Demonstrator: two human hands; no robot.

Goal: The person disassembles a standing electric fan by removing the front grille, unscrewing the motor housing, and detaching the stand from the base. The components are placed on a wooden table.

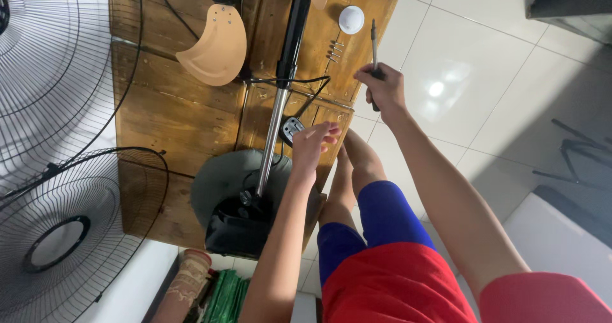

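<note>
The single head camera looked steeply down from above the person, close over the wooden bench point(172, 119), which filled the upper left; white floor tiles point(484, 68) filled the right.

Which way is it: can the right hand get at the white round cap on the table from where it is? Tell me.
Probably yes. The right hand holds a screwdriver just beside the white round cap, which lies uncovered on the wooden table with nothing between them.
</note>
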